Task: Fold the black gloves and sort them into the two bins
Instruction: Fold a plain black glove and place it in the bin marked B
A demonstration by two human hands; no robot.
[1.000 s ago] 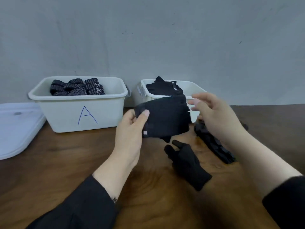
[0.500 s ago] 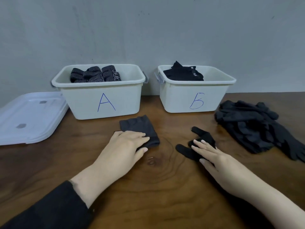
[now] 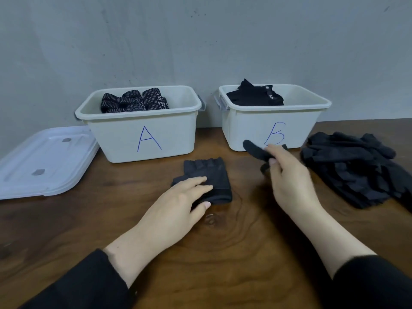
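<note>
1. A translucent lid point(image 3: 42, 161) is laid flat at the far left of the wooden table point(image 3: 223, 253), apparently set aside so the bins stay open.
2. Bin A point(image 3: 142, 128) is stood against the wall; patterned, dotted black gloves point(image 3: 133, 103) are heaped at its left side.
3. A fingerless glove point(image 3: 211, 175) is spread on the table just in front of bin A. It is pressed down by the left hand point(image 3: 178, 206), whose fingers are straight and close together over its near left edge, probably to keep it flat for folding.
4. A full-fingered glove point(image 3: 256, 151) is pinched by the right hand point(image 3: 287, 181) between thumb and curled fingers and is held raised in front of bin B, seemingly to be paired.
5. Bin B point(image 3: 274, 128) is stood beside bin A; plain black gloves point(image 3: 254, 95) are piled at its left.
6. An unsorted pile of gloves point(image 3: 356, 170) is left at the far right, so much of the task is judged unfinished.
</note>
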